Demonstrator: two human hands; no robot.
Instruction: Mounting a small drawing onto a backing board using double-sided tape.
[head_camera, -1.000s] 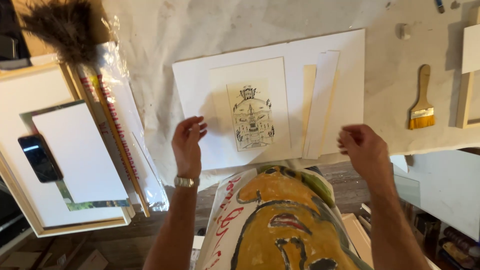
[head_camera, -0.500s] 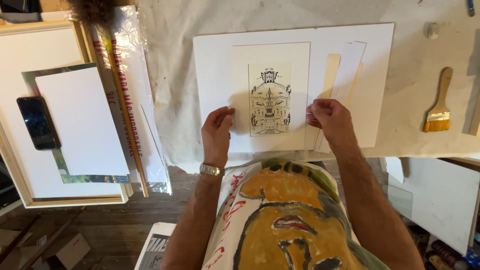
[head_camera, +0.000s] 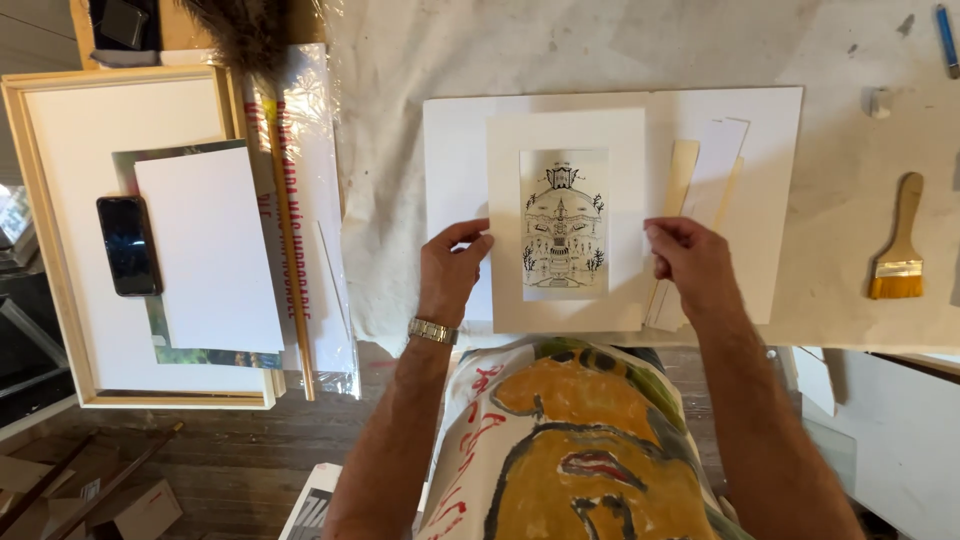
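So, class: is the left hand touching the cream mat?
Touching. The head view shows the left hand with fingertips pinching the left edge of the cream mat.

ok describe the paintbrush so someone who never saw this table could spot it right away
Start at the big white board lying on the cloth-covered table, where both hands hold a cream mat around a small print. Look right of that board, past its edge, to the paintbrush lying alone. It is flat and wide, with a pale wooden handle and yellow bristles pointing toward the person.
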